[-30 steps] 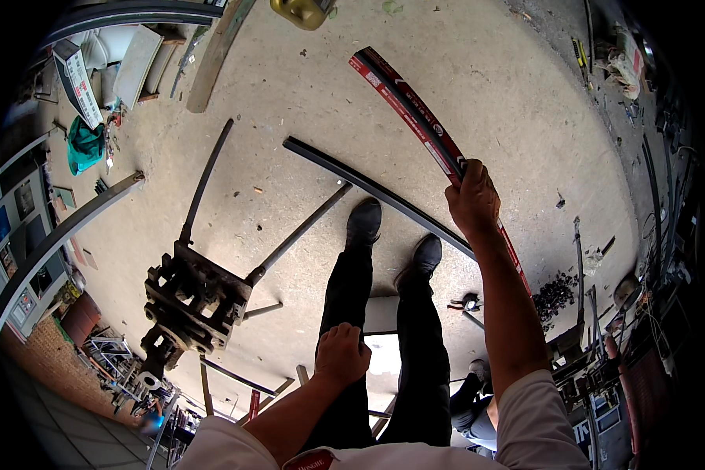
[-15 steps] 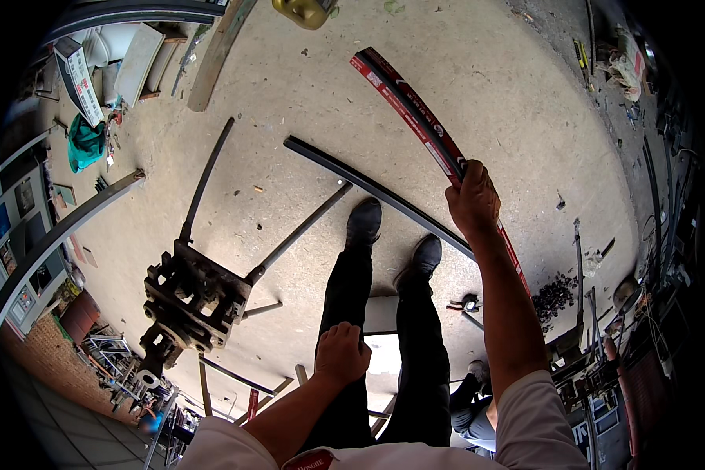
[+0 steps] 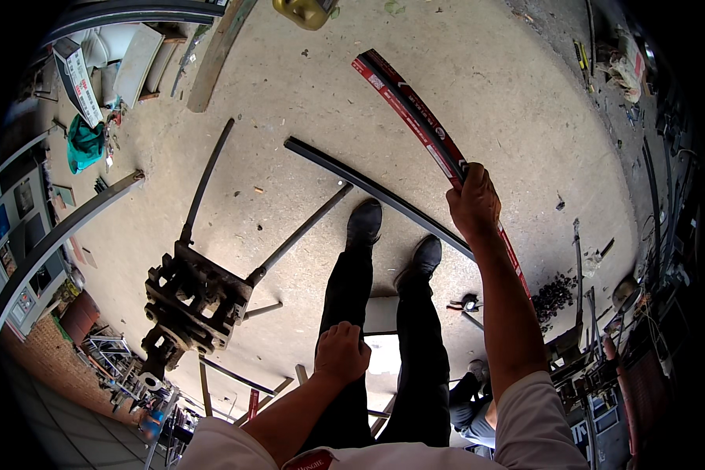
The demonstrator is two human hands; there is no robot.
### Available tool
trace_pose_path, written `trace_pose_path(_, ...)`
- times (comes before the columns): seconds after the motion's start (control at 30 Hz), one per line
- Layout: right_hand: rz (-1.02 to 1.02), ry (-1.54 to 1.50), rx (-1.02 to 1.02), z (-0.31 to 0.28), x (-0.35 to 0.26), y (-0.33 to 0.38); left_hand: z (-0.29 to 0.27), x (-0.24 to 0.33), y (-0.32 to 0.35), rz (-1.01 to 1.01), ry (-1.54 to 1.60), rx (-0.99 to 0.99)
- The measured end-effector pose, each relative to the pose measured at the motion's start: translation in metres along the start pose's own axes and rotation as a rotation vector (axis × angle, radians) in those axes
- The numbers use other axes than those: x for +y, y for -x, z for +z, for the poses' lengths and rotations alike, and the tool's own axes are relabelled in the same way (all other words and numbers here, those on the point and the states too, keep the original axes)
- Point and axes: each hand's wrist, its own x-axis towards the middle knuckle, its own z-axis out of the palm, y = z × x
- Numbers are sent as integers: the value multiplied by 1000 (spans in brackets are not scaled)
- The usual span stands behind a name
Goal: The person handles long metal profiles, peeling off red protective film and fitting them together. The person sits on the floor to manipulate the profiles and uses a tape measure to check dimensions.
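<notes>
My right hand (image 3: pixel 475 202) grips a long, straight-sided bar (image 3: pixel 415 110) with a dark face and red printed film along it. The bar is held up at a slant, its far end toward the top of the view and its near end partly hidden behind my forearm. My left hand (image 3: pixel 342 349) is closed in a fist in front of my left thigh; whatever its fingers may hold is hidden. Beyond my shoes, a dark grey metal bar (image 3: pixel 368 182) lies slantwise on the concrete floor, its right end passing under my right arm.
To the left stands a rusty metal machine on long legs (image 3: pixel 196 294). A wooden plank (image 3: pixel 221 59) and a gold jug (image 3: pixel 304 11) are at the top. Pliers (image 3: pixel 467 304) and scattered dark pieces (image 3: pixel 554 301) lie at right. Another person's leg (image 3: pixel 466 392) shows lower right.
The far end of the red-filmed bar has dipped very slightly. Both my hands stay almost where they were.
</notes>
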Motion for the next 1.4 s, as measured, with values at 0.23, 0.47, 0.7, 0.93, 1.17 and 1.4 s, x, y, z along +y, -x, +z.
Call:
trace_pose_path(0.23, 20, -19, -26, -2, -1, 1, -3, -2, -2, 9, 5, 11)
trace_pose_path(0.47, 41, -28, -18, -3, -3, 4, -13, 2, -7, 35, -1, 0)
trace_pose_path(0.7, 39, -54, -3, -3, -2, 2, -41, 1, -147, -161, 497, 201)
trace_pose_path(0.93, 16, -64, -10, -3, -3, 0, -184, 78, -354, 82, 1215, 464)
trace_pose_path(1.17, 65, -74, -30, -5, 0, 2, -208, 95, -383, 313, 1361, 564)
trace_pose_path(1.4, 99, -123, -53, -13, -7, -3, -208, 89, -382, 337, 1452, 495)
